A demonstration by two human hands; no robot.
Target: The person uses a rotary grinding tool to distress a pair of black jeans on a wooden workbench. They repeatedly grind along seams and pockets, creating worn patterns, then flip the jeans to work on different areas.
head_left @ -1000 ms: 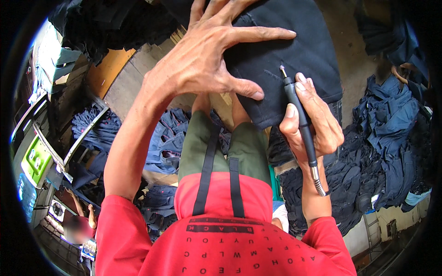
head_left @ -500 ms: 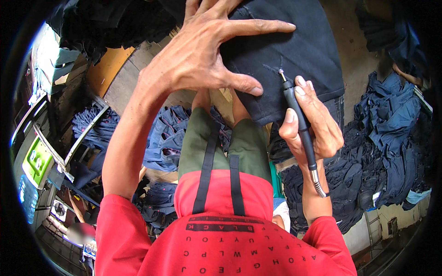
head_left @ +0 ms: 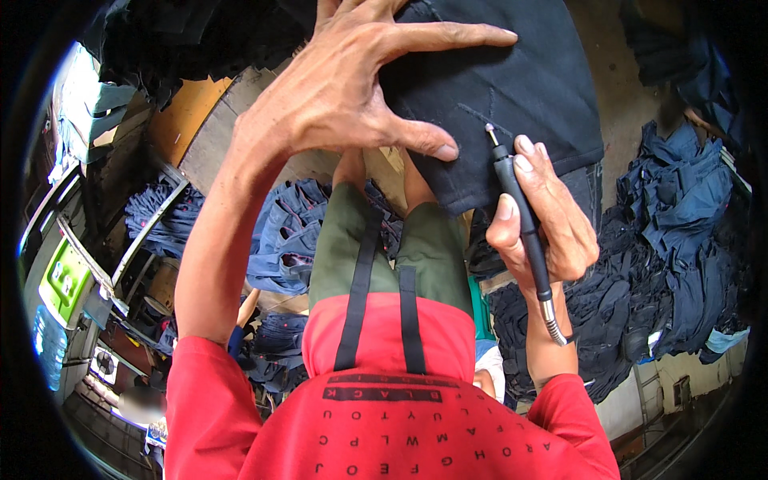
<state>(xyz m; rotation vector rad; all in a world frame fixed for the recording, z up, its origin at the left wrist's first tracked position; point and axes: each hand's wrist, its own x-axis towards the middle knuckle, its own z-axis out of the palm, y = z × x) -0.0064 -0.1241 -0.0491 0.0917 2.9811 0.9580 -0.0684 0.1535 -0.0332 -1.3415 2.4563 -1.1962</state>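
Fingers spread on dark garment, right hand gripping pen-shaped tool near hem

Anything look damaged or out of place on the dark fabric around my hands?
Nothing stands out. The left hand lies spread on the dark garment, the right hand holds a pen-like tool tip-down at it; no tear visible.

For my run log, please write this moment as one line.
left hand: spread flat on dark garment | right hand: holds black pen-like tool, tip at garment
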